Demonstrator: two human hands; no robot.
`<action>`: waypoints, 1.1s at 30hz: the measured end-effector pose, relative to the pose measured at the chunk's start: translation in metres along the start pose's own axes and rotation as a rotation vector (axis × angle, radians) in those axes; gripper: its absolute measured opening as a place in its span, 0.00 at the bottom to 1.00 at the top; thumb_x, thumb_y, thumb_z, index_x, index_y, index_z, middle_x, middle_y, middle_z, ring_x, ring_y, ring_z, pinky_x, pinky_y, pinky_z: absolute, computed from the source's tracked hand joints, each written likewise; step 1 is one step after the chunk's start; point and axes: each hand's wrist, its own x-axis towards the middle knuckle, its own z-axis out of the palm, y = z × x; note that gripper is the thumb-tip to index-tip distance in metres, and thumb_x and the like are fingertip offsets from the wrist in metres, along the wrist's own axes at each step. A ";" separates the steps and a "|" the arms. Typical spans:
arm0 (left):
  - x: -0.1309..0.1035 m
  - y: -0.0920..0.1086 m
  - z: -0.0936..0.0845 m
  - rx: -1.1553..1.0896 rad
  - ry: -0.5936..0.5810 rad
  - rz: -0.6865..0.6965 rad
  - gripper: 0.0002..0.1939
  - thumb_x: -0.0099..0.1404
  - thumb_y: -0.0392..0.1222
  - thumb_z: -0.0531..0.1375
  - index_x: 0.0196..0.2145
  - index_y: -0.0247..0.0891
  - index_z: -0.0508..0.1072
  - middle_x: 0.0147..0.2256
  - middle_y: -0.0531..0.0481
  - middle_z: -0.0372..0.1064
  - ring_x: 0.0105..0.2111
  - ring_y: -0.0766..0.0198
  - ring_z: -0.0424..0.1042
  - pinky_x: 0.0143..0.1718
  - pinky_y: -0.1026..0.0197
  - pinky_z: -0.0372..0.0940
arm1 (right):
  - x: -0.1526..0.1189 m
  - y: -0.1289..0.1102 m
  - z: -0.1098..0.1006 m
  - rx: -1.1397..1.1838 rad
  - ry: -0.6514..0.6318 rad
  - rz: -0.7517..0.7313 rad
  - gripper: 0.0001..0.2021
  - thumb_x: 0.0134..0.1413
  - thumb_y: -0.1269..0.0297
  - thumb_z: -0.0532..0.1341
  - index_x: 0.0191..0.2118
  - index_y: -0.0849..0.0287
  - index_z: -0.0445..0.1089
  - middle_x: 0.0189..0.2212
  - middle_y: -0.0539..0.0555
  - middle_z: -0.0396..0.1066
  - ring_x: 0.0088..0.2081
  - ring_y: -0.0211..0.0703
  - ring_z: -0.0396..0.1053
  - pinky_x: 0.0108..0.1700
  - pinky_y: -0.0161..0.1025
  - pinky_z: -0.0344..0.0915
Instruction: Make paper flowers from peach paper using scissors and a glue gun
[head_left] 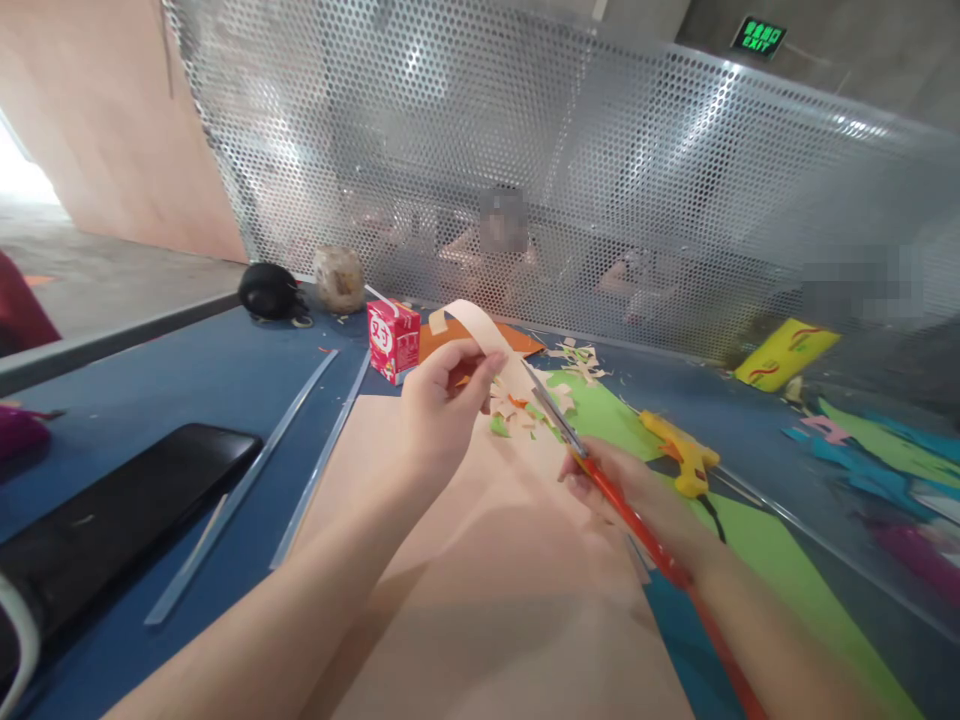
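Between the thumb and fingers of my left hand (442,400) is a curled strip of pale paper (480,325), its free end bending over to the left. My right hand (637,490) grips a pair of scissors (622,505) with red handles, the metal blades pointing up and left. The blade tips reach the strip's right edge; whether they cut into it I cannot tell. Under both hands lies a large sheet of pale pink paper (480,600). Small paper scraps (517,405) in pale, green and orange are heaped just beyond my hands.
A yellow glue gun (682,455) lies on green paper (772,560) at right. A red drink box (393,340), a jar (339,280) and a black round object (268,291) stand farther back. Left are clear glue sticks (247,490) and a black phone (135,530). A perforated metal panel (420,130) borders the table.
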 end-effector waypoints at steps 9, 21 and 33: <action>-0.001 0.001 0.001 0.013 -0.006 -0.015 0.03 0.55 0.36 0.59 0.28 0.33 0.71 0.22 0.55 0.64 0.16 0.76 0.60 0.16 0.71 0.59 | -0.001 -0.006 -0.001 0.006 -0.035 0.029 0.11 0.49 0.56 0.58 0.27 0.57 0.58 0.19 0.43 0.51 0.18 0.31 0.48 0.19 0.31 0.46; 0.000 0.001 0.000 0.017 -0.006 -0.035 0.05 0.54 0.38 0.60 0.29 0.33 0.71 0.22 0.55 0.65 0.16 0.76 0.60 0.17 0.70 0.59 | -0.001 0.001 -0.001 0.082 -0.060 0.071 0.13 0.51 0.54 0.58 0.26 0.57 0.56 0.19 0.42 0.50 0.16 0.29 0.50 0.16 0.29 0.50; -0.001 0.001 0.000 0.035 0.009 -0.003 0.06 0.53 0.39 0.61 0.28 0.33 0.71 0.22 0.55 0.65 0.16 0.76 0.60 0.16 0.71 0.59 | -0.002 -0.001 0.000 0.117 -0.055 0.145 0.14 0.47 0.54 0.60 0.25 0.56 0.55 0.22 0.43 0.56 0.14 0.27 0.53 0.13 0.29 0.53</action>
